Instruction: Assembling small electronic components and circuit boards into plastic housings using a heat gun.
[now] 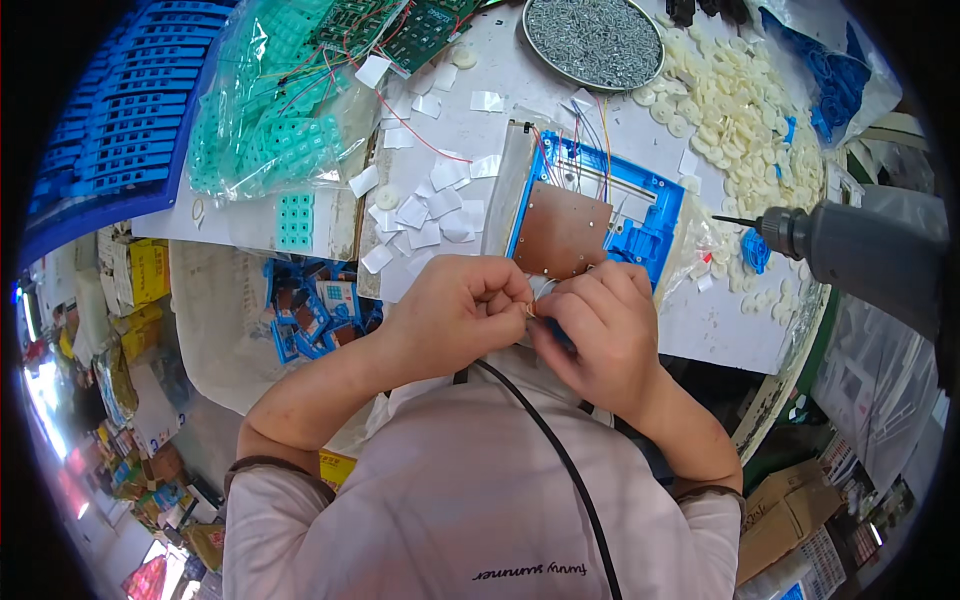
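Note:
Close in front of my body, my left hand [455, 312] and my right hand [603, 325] meet at the near edge of a blue plastic casing [660, 190]. Both are closed in a pinch, fingertips nearly touching. Something tiny and pale shows between them, too small to name; it may be a wire end. A brown circuit board [563, 232] lies in the casing just beyond my fingers. Thin wires [578, 140] in red, blue and orange rise over the casing's far side. My fingers cover part of the casing's near edge.
Small white square pieces [440, 205] lie scattered left of the casing. A round tray of screws [592, 45] stands beyond it. Cream plastic discs [745, 130] spread to the right, beside a grey power screwdriver [870, 250]. Bagged green keypads [270, 130] and a blue crate [130, 100] sit far left.

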A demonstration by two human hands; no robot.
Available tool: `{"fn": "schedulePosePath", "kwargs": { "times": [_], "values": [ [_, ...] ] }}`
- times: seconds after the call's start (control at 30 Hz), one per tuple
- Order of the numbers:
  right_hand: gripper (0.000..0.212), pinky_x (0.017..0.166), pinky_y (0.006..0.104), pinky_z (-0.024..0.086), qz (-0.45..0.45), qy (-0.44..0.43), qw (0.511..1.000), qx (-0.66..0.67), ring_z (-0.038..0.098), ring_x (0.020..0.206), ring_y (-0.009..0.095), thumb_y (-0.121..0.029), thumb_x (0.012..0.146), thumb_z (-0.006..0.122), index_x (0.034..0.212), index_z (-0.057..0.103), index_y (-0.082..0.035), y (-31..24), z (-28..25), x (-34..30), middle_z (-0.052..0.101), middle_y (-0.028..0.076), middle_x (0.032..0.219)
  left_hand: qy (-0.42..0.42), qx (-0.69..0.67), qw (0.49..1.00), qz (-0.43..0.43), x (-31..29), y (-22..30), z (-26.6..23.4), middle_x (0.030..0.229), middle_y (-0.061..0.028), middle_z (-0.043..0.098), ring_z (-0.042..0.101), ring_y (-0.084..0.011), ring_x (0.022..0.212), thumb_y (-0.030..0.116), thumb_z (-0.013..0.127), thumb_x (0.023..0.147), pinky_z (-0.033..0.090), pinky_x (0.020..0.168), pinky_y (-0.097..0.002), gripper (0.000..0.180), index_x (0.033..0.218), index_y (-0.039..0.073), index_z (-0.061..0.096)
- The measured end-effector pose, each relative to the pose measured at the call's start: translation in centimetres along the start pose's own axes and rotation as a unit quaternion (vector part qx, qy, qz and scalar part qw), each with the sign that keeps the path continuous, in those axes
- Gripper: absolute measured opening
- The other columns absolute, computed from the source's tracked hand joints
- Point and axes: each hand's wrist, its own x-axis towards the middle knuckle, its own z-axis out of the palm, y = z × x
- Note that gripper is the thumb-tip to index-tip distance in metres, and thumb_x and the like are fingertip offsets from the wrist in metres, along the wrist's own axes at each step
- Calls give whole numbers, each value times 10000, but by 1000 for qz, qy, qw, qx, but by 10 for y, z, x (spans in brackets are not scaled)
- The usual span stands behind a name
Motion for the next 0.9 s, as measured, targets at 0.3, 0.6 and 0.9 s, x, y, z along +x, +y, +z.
{"fn": "schedulePosePath", "kwargs": {
  "times": [0.3, 0.6, 0.9],
  "values": [
    [167, 675, 396, 455, 122, -28, 989, 80, 601, 742, 271, -108, 745, 763, 879, 673, -68, -9, -17, 2, 663, 73, 796, 49, 113, 988, 88, -5, 12, 13, 674, 58, 574, 475, 12, 605, 41, 666, 913, 390, 532, -187, 44, 926, 1, 652],
    [173, 611, 370, 509, 193, -50, 972, 126, 643, 683, 290, -57, 752, 775, 892, 679, -25, -7, -28, 0, 688, 106, 772, 79, 261, 944, 186, 1, 14, 23, 707, -89, 621, 608, -253, 613, 98, 678, 863, 469, 548, -373, 57, 884, 66, 636],
    [128, 628, 386, 528, 173, -13, 983, 58, 656, 727, 288, -57, 750, 747, 859, 686, -34, -12, -24, 0, 695, 98, 789, 112, 315, 912, 238, 7, 8, 30, 720, -102, 629, 644, -328, 655, 118, 667, 855, 491, 561, -438, 63, 857, 87, 612]
  ]
}}
